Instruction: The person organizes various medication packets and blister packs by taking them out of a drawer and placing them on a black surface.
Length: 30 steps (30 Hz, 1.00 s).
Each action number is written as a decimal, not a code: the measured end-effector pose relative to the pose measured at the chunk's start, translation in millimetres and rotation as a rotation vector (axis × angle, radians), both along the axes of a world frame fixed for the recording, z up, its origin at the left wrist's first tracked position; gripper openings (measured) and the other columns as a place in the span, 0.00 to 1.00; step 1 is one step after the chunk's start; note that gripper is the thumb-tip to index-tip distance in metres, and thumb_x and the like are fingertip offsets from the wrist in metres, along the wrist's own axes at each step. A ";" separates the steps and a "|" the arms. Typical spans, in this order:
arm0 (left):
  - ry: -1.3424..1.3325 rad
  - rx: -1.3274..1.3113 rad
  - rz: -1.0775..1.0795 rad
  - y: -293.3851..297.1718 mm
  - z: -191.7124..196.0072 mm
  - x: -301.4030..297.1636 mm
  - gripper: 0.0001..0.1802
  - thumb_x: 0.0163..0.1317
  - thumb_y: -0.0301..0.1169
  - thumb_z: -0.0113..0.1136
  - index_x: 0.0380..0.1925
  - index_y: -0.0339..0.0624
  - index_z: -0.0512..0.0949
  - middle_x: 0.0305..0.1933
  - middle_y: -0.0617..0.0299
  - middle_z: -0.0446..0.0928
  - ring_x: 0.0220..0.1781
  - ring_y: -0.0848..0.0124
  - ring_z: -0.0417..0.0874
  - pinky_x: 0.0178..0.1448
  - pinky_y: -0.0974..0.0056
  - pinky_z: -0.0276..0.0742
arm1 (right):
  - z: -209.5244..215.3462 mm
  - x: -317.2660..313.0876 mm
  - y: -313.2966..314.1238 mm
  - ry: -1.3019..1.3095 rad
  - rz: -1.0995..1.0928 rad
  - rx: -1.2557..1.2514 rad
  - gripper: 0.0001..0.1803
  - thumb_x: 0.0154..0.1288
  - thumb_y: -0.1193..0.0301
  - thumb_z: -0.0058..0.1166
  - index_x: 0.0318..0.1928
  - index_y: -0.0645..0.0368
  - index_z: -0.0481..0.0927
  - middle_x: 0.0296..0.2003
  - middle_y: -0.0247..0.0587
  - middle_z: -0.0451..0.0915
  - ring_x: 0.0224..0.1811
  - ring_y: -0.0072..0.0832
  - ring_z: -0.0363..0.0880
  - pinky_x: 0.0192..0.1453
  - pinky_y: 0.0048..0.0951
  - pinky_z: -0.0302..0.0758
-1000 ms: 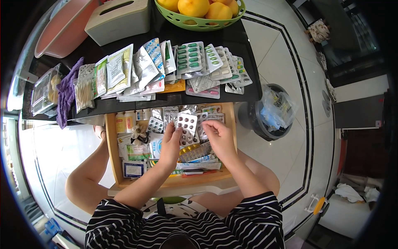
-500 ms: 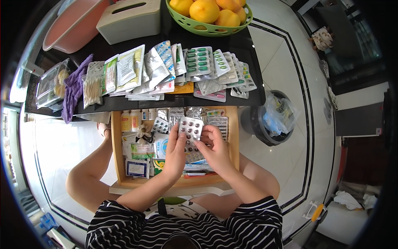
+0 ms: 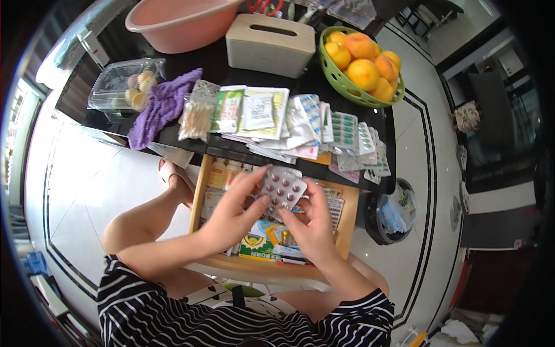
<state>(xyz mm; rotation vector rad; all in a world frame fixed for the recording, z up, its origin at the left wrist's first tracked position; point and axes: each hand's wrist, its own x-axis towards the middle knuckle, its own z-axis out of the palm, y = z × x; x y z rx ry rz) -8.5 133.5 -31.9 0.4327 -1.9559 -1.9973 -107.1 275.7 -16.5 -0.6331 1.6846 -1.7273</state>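
A silver blister pack with dark round pills [image 3: 283, 186] is held up over the open drawer, tilted, with the edge of another pack showing behind it. My left hand [image 3: 238, 201] grips its left side, thumb on the front. From the right, my right hand [image 3: 311, 222] closes on the lower right part, thumb near the bottom edge. Beneath them the wooden drawer [image 3: 348, 228] holds a green and yellow box [image 3: 254, 246], white and yellow bottles [image 3: 218, 175] and more blister packs [image 3: 335, 209]. My hands hide much of the drawer's middle.
Along the dark tabletop lie medicine sachets [image 3: 272, 115], green-capsule blister packs [image 3: 344, 132], cotton swabs [image 3: 198, 118], a purple cloth [image 3: 165, 107] and a clear box [image 3: 113, 87]. Behind stand a pink basin [image 3: 179, 26], a tissue box [image 3: 269, 49] and a green fruit basket [image 3: 347, 81]. A bin [image 3: 376, 217] stands right.
The view has shifted, so the table and drawer appear farther right. My left hand has spread wider around the blister pack, which is now more tilted. The green and yellow box shows more.
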 end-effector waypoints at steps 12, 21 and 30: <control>0.107 -0.173 0.187 -144.2 27.3 -11.8 0.28 0.63 0.24 0.54 0.64 0.41 0.62 0.54 0.56 0.71 0.55 0.69 0.73 0.54 0.66 0.71 | 35.4 -28.2 -161.7 0.292 0.052 -0.063 0.36 0.59 0.83 0.53 0.68 0.58 0.58 0.52 0.40 0.71 0.47 0.23 0.76 0.43 0.21 0.75; 0.013 -0.929 0.175 -154.6 22.5 -14.6 0.26 0.53 0.25 0.58 0.56 0.43 0.72 0.56 0.55 0.74 0.55 0.54 0.70 0.59 0.55 0.67 | 9.3 -47.1 -197.5 0.680 0.003 0.185 0.32 0.57 0.80 0.54 0.63 0.62 0.62 0.51 0.52 0.68 0.51 0.43 0.74 0.51 0.36 0.74; -0.120 -1.027 0.143 -155.6 12.8 -14.8 0.29 0.53 0.25 0.59 0.59 0.44 0.69 0.55 0.58 0.75 0.59 0.56 0.69 0.58 0.56 0.62 | 13.9 -34.4 -188.8 1.046 0.019 0.321 0.26 0.64 0.78 0.49 0.62 0.64 0.61 0.57 0.57 0.65 0.56 0.52 0.70 0.56 0.43 0.71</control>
